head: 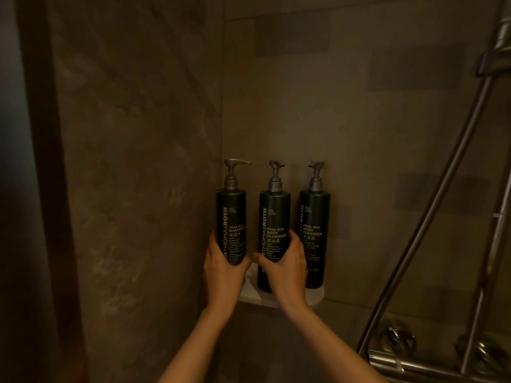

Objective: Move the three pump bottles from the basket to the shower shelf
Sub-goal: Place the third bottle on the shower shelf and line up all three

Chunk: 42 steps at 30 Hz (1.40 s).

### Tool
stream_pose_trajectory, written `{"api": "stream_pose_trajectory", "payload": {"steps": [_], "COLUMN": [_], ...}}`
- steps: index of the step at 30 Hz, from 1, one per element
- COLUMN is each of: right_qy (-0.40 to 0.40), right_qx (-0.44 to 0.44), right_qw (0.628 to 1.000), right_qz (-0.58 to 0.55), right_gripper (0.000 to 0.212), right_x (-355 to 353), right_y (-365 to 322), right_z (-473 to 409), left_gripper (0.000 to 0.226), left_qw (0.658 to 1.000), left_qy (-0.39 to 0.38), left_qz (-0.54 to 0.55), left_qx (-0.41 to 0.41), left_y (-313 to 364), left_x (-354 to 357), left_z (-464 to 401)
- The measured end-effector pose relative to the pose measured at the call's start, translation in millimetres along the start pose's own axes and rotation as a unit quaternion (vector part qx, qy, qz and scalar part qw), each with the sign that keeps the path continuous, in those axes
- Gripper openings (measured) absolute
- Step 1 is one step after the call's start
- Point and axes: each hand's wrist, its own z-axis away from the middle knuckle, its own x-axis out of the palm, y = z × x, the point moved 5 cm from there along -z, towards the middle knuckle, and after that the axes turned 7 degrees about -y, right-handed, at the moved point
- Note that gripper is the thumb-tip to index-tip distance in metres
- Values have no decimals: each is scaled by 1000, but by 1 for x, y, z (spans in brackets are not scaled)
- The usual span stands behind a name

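Three dark green pump bottles with silver pumps stand upright in a row on a small white corner shelf (315, 298) in the shower. My left hand (222, 275) is wrapped around the lower part of the left bottle (231, 214), labelled shampoo. Around the bottom of the middle bottle (273, 217), a body cleanser, my right hand (286, 268) is closed. The right bottle (315, 225), also a body cleanser, stands free beside it. The basket is not in view.
Brown stone walls meet in the corner behind the shelf. A metal shower rail and hose (431, 205) run down the right side. Chrome tap fittings (401, 341) sit at the lower right. A dark door frame (41, 161) stands at the left.
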Motion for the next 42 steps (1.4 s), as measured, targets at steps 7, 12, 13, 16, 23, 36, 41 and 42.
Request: {"api": "stream_pose_trajectory", "payload": {"steps": [7,12,13,16,23,36,41,42], "right_qy": [-55,-62,-64,-61,-41,-14,-17,-16], "right_qx": [9,8,7,5,5,-7,6,8], "right_qw": [998,998,998,998,999,1000,999,999], "right_qz": [-15,-8,-11,-11,-4,27,32,35], "right_gripper": [82,84,84,83,84,75,74,74], "right_x": [-1,0,0,-1,1,-2,3,4], "right_y": [0,-2,-2,-2,1,-6,-4,-4], "right_z": [2,2,2,1,-4,-3,-13,-14], "left_gripper": [86,86,85,79,83,73,71,71], "left_qw": [1000,999,999,1000,1000,1000,999,999], "left_qy": [4,-15,-3,-6,-1,-6,-17,-21], "left_qz": [-19,-22,-30,-24,-25,-18,-16,-15], "left_qx": [13,25,21,12,16,25,26,26], "left_y": [-2,3,4,4,4,2,3,4], "left_x": [-12,-11,-11,-11,-8,-5,-1,0], "left_z": [2,1,1,-3,-6,-11,-15,-17]}}
